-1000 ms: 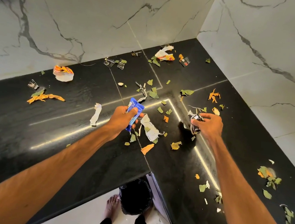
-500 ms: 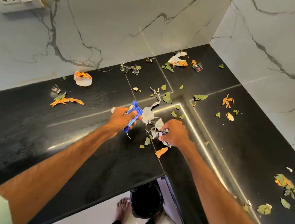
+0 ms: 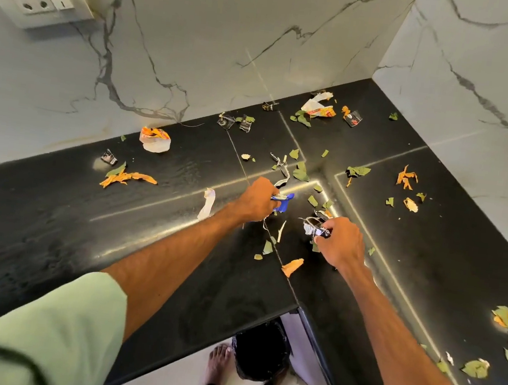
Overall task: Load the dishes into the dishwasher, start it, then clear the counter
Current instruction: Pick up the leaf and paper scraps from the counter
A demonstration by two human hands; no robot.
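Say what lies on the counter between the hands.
Head view: between left hand and right hand, besides their held scraps, only a thin pale sliver on black counter.

I see a glossy black L-shaped stone counter (image 3: 49, 231) strewn with torn green leaf scraps (image 3: 300, 171), orange peel strips (image 3: 126, 178) and a white paper strip (image 3: 207, 199). A crumpled white-and-orange wrapper (image 3: 154, 140) lies near the back wall, and a second crumpled wrapper (image 3: 317, 107) lies in the corner.

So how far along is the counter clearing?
Early, it seems. No dishwasher shows, so that part cannot be judged. The left hand grips a blue wrapper, the right hand silvery scraps. Left to do: leaf bits, orange peel and a crumpled wrapper lie across the black counter. A black bin waits below.
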